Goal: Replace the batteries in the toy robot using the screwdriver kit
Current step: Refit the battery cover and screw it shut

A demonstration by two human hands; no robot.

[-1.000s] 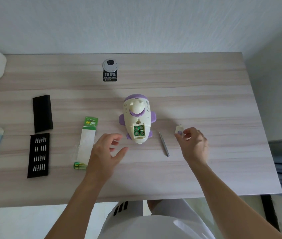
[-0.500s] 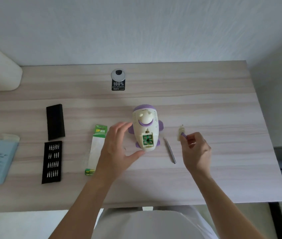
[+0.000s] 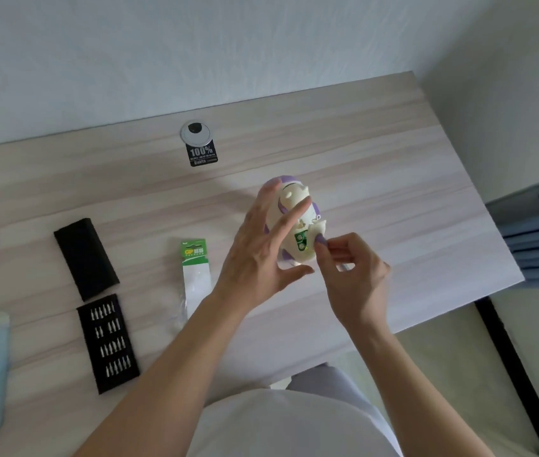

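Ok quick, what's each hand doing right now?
Left hand: holding the toy robot, fingers over its head, thumb under its base.
Right hand: pinching the battery cover, held up at the toy robot.

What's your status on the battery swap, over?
Left hand holds toy robot. Right hand pinches battery cover at open compartment. Green batteries seated inside. Left index finger crosses toy's front beside the opening.

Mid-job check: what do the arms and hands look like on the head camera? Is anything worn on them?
The left forearm and right forearm are bare, with no sleeves in view. The left hand and right hand show no gloves, rings or watch. A white top shows at the bottom edge.
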